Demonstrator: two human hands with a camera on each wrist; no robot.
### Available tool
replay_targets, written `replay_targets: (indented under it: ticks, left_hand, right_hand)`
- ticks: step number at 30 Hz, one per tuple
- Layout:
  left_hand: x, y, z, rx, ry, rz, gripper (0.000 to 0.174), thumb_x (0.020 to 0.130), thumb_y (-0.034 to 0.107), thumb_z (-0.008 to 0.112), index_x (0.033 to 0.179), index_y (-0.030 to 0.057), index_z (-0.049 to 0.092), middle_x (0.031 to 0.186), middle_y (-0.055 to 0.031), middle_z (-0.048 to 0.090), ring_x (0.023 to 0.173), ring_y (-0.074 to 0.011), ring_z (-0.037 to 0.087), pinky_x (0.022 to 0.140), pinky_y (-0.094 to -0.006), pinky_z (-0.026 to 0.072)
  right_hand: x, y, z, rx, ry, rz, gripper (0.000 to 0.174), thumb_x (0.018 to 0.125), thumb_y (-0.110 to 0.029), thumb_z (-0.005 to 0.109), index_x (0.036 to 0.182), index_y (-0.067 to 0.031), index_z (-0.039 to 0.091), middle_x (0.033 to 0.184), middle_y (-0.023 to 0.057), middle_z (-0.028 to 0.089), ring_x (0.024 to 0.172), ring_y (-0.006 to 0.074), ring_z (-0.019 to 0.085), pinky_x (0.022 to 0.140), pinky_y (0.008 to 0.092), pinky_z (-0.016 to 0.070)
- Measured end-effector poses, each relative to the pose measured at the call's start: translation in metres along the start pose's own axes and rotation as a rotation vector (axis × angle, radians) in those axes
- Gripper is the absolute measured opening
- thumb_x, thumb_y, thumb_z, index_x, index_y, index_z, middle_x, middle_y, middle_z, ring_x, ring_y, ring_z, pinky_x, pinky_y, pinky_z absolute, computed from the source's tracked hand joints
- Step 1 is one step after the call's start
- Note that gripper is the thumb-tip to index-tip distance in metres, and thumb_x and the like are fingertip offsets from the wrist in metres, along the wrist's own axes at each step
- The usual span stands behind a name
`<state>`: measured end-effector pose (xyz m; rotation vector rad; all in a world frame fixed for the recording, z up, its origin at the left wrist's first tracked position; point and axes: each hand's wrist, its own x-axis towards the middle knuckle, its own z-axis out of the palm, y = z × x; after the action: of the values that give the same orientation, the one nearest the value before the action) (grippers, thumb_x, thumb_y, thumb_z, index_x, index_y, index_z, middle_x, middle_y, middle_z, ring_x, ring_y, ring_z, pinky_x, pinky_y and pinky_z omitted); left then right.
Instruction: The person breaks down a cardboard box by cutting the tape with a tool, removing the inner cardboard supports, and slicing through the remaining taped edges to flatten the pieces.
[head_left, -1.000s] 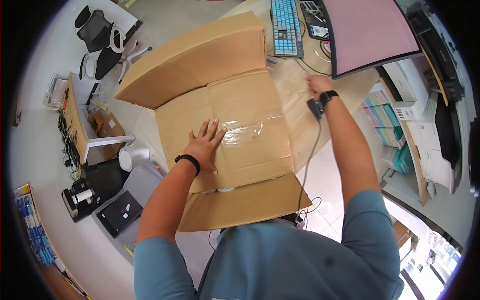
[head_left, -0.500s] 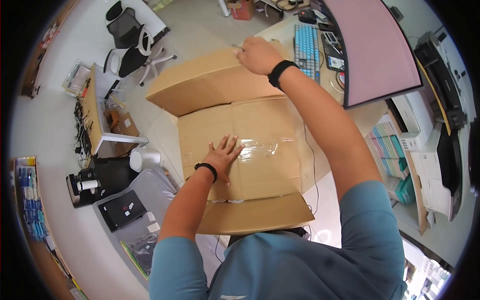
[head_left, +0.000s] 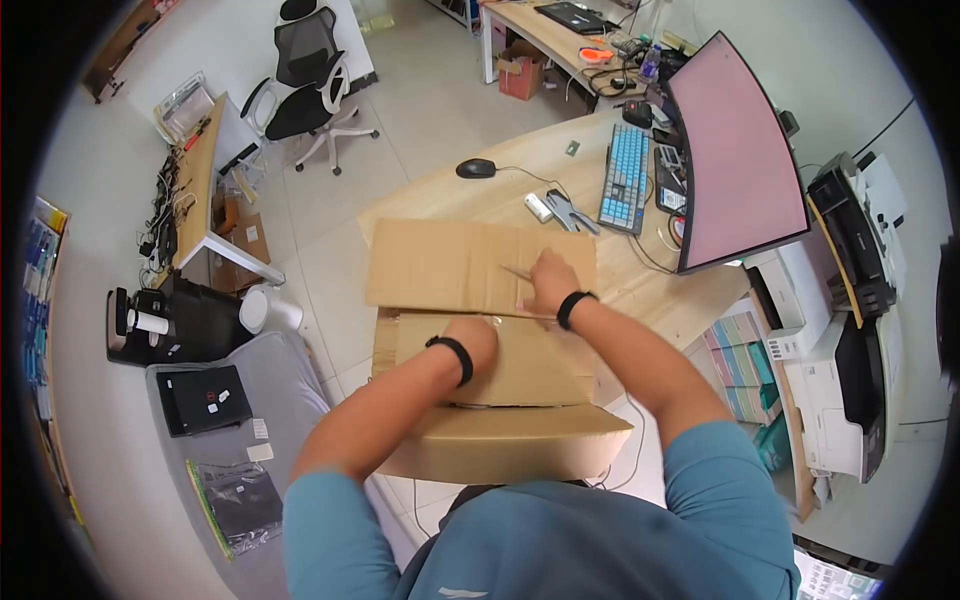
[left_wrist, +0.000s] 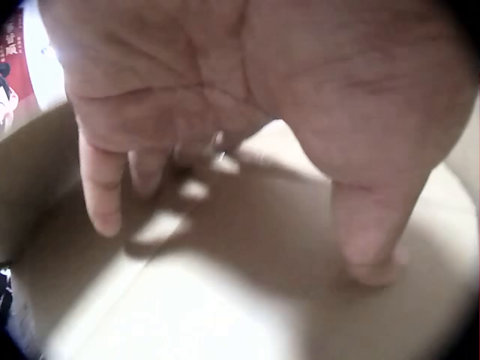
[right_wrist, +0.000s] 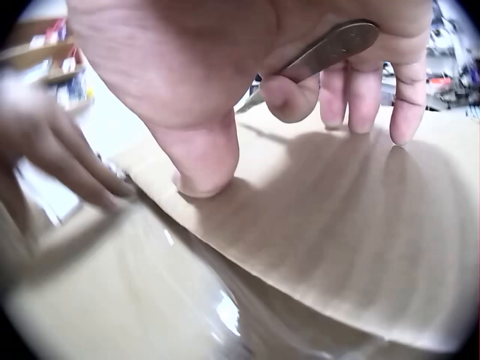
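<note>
A big brown cardboard box (head_left: pixel 500 440) sits at the near edge of the pale wooden desk (head_left: pixel 440 190). The left hand (head_left: pixel 475 335) presses its inner flap (head_left: pixel 520 365), fingers (left_wrist: pixel 101 195) straight. The right-wrist view shows plainly the right hand (head_left: pixel 548 280), fingers (right_wrist: pixel 360 82) curled round a flat metal tool (right_wrist: pixel 330 45), thumb on the far flap (head_left: pixel 450 265).

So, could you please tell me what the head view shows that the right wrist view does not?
Only the head view shows the whole cardboard box, the desk, monitor, keyboard and office chair. Only the right wrist view shows how the right hand grips a flat metal tool while its thumb presses the flap. Both show that flap and the left hand beside it.
</note>
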<state>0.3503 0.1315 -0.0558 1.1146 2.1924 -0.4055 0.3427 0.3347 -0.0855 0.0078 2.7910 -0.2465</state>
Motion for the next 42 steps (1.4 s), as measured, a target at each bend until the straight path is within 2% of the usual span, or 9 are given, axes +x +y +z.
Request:
replay_targets:
  ticks: [1,4,6,8,12,20,27,36,42]
  left_hand:
    - [-0.034,0.007,-0.027,-0.124,-0.181,0.067,0.069,0.083,0.041,0.07,0.139,0.0042,0.05,0.125,-0.0199,0.062,0.107,-0.0367,0.062,0.087,-0.0449,0.0528]
    - [-0.14,0.018,-0.016,-0.393,0.199,0.178,0.066,0.08,0.044,0.072,0.127,0.0004,0.056,0.116,-0.0206,0.063,0.106,-0.0372,0.061,0.088,-0.0449,0.0509]
    - [-0.185,0.038,0.01,-0.42,0.313,0.192,0.064,0.079,0.043,0.074,0.124,0.0004,0.057,0.116,-0.0185,0.063,0.106,-0.0368,0.061,0.09,-0.0444,0.0497]
    - [-0.207,0.056,0.04,-0.321,0.822,0.157,0.048,0.077,0.033,0.076,0.109,0.0021,0.058,0.1,-0.0137,0.061,0.099,-0.031,0.06,0.088,-0.042,0.0473]
    - [-0.18,0.048,0.091,-0.355,0.939,0.122,0.042,0.068,0.018,0.076,0.102,0.0052,0.057,0.091,-0.0098,0.056,0.093,-0.0273,0.057,0.084,-0.0404,0.0446]
    - [-0.205,-0.052,0.088,-0.237,0.823,0.307,0.041,0.064,0.018,0.08,0.095,0.0076,0.056,0.092,-0.01,0.057,0.093,-0.0303,0.056,0.084,-0.0411,0.0432]
    - [-0.263,-0.065,0.115,-0.182,0.695,0.174,0.044,0.064,0.021,0.082,0.099,0.0078,0.06,0.099,-0.0106,0.058,0.103,-0.0302,0.057,0.092,-0.0422,0.0439]
    - [-0.258,-0.202,0.142,-0.31,1.076,-0.304,0.049,0.079,0.036,0.072,0.113,0.0015,0.064,0.116,-0.0196,0.061,0.109,-0.0378,0.058,0.097,-0.0424,0.0459]
    - [-0.252,-0.242,0.133,-0.719,0.61,-0.318,0.047,0.078,0.016,0.061,0.122,-0.0016,0.062,0.111,-0.0208,0.069,0.098,-0.0315,0.067,0.089,-0.0366,0.0516]
  right_hand:
    - [-0.001,-0.006,0.01,0.008,-0.006,0.024,0.073,0.067,-0.058,0.081,0.112,-0.0011,0.07,0.141,0.0228,0.044,0.127,0.037,0.045,0.103,0.0464,0.0422]
    - [0.002,-0.004,0.01,-0.164,0.333,-0.091,0.077,0.057,-0.055,0.087,0.105,0.0032,0.069,0.143,0.0278,0.041,0.131,0.0411,0.04,0.107,0.0487,0.0372]
    - [-0.001,0.005,0.006,-0.11,0.284,-0.109,0.081,0.055,-0.056,0.087,0.105,0.0056,0.068,0.144,0.0306,0.039,0.133,0.0424,0.038,0.11,0.0477,0.0352]
    - [0.009,0.009,-0.002,-0.065,0.261,-0.143,0.085,0.053,-0.056,0.088,0.105,0.008,0.067,0.145,0.0333,0.037,0.135,0.0437,0.036,0.112,0.0467,0.0332]
    - [0.005,0.01,0.004,-0.047,0.08,-0.098,0.091,0.056,-0.064,0.083,0.113,0.0054,0.067,0.148,0.0291,0.035,0.136,0.0391,0.036,0.113,0.0421,0.0326]
    - [-0.057,-0.035,0.021,-0.027,-0.057,0.049,0.092,0.066,-0.074,0.072,0.11,0.0068,0.07,0.111,0.0238,0.066,0.117,0.035,0.052,0.102,0.038,0.0441]
    - [-0.084,-0.033,0.086,0.16,0.151,0.122,0.091,0.065,-0.069,0.077,0.107,0.0108,0.068,0.132,0.0304,0.052,0.128,0.038,0.047,0.109,0.0371,0.039]
    - [-0.098,-0.059,0.059,0.174,0.017,0.151,0.086,0.067,-0.062,0.079,0.108,0.0122,0.067,0.135,0.0311,0.049,0.132,0.0367,0.044,0.109,0.0366,0.0401]
    - [-0.092,-0.054,0.066,0.144,0.05,0.159,0.085,0.067,-0.06,0.081,0.109,0.0123,0.067,0.134,0.0309,0.049,0.132,0.0366,0.044,0.108,0.036,0.0405]
